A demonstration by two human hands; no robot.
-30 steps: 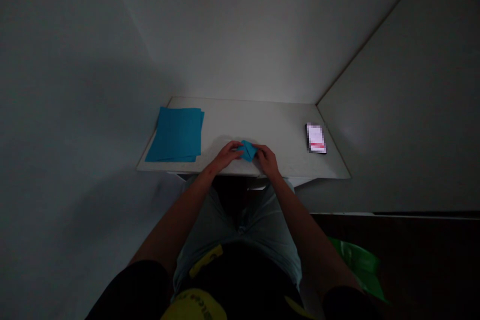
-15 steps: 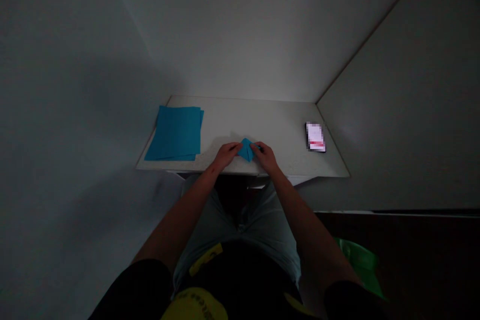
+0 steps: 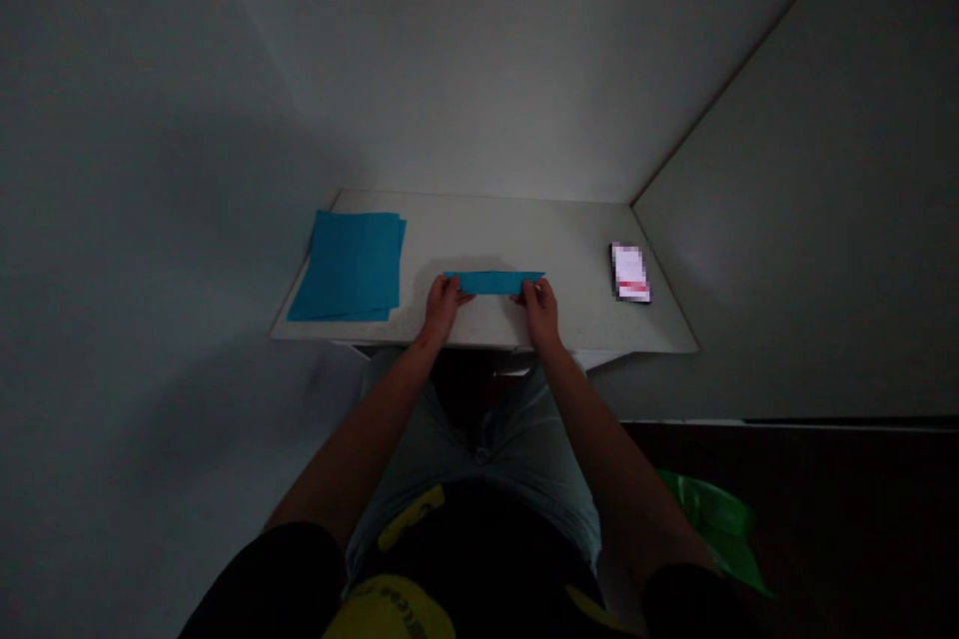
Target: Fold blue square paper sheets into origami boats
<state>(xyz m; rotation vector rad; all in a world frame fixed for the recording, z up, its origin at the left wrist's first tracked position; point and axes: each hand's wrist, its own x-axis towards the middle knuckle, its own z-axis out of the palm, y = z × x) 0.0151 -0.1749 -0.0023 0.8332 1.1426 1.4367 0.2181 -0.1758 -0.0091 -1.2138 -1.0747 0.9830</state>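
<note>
A folded blue paper [image 3: 490,283] stretches as a long narrow band between my hands, just above the front half of the white table [image 3: 516,230]. My left hand [image 3: 442,308] pinches its left end between thumb and fingers. Its right end is gripped the same way by my right hand [image 3: 540,310]. The band's upper edge runs nearly straight and its two ends come to slanted points. Fingertips behind the paper are partly hidden.
Blue paper sheets [image 3: 349,265] lie stacked on the table's left side. A phone [image 3: 630,273] with a lit, blurred screen rests near the right edge. Walls enclose the table at the back and right. A green plastic object [image 3: 715,519] stands low at the right.
The small diamond-shaped blue paper has opened out into a wide, flat band. My hands have moved apart, each now at one end of it.
</note>
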